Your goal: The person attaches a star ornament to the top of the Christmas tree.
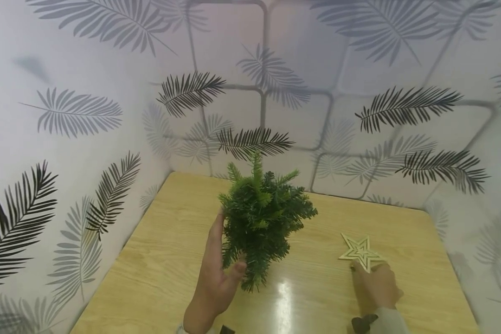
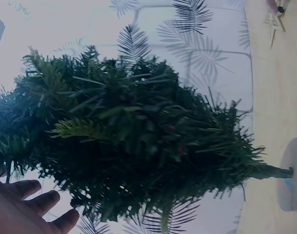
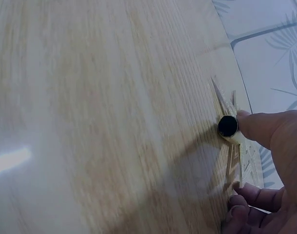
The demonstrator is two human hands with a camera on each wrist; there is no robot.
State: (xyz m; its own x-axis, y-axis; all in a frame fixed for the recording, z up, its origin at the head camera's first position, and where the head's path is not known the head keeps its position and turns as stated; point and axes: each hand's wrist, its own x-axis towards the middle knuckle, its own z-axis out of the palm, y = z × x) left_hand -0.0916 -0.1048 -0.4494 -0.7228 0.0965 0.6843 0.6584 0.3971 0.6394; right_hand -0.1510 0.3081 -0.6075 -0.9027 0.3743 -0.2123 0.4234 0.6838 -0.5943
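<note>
A small artificial Christmas tree (image 1: 262, 220) stands upright on the table, its light-grey round base (image 2: 290, 197) showing in the left wrist view. My left hand (image 1: 215, 278) is at the tree's left side, fingers spread and loosely bent by the branches; part of the hand is behind the needles in the head view. Farther right, my right hand (image 1: 380, 284) pinches a gold star tree topper (image 1: 360, 250) low down, close over the tabletop. The right wrist view shows a round black end with a gold rim (image 3: 228, 126) on the star, beside the thumb.
The light wooden table (image 1: 171, 232) reaches back to white walls (image 1: 300, 120) patterned with grey and black leaves. A bright light reflection lies on the wood between the hands.
</note>
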